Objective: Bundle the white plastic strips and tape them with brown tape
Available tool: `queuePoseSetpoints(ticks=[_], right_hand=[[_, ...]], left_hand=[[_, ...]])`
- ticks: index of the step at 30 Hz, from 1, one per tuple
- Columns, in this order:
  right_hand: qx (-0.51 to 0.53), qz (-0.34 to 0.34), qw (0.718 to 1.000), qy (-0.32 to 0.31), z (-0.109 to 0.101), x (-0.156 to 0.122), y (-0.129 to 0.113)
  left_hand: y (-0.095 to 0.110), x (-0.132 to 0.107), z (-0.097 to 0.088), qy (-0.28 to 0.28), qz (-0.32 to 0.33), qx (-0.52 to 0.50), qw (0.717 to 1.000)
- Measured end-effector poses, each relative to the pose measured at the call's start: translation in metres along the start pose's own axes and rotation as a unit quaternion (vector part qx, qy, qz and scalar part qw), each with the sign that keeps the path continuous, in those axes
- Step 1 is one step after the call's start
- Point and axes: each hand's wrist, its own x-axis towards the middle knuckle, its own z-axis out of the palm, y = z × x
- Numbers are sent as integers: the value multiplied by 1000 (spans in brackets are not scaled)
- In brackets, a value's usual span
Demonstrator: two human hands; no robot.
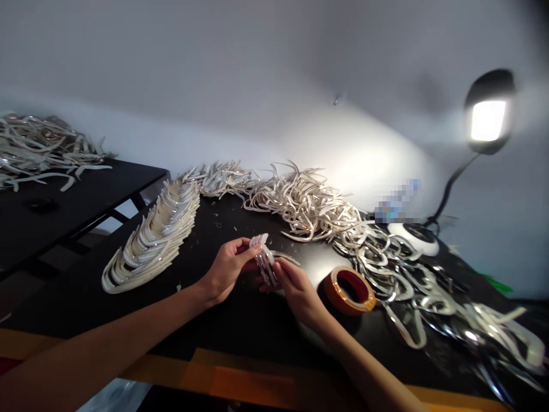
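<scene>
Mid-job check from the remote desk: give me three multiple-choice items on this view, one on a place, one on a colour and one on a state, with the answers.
1. Where is the bundle of curved pale strips?
A. Stacked on the far table
B. Held between the left hand and the right hand
C. Lying on the floor

2. What colour is the inside of the roll of tape?
A. Green
B. Blue
C. Red

3. What state is the desk lamp in?
A. Lit
B. Dark
C. Knocked onto its side

Answers:
1. B: the fingers of both hands close around the bundle.
2. C: red shows within the orange tape.
3. A: its head glows bright white.
</scene>
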Motion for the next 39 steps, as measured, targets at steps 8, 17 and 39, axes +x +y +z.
queuePoseSetpoints(ticks=[8, 17, 39], right_hand=[[-232, -61, 960, 143, -34, 10, 7], [-359, -149, 912, 135, -42, 13, -4], [103, 196, 970, -102, -13, 8, 20]], left_hand=[[2, 4, -4, 19, 33, 10, 999], [11, 8, -10, 26, 74, 43, 996], [-5, 22, -20, -16, -118, 4, 993]])
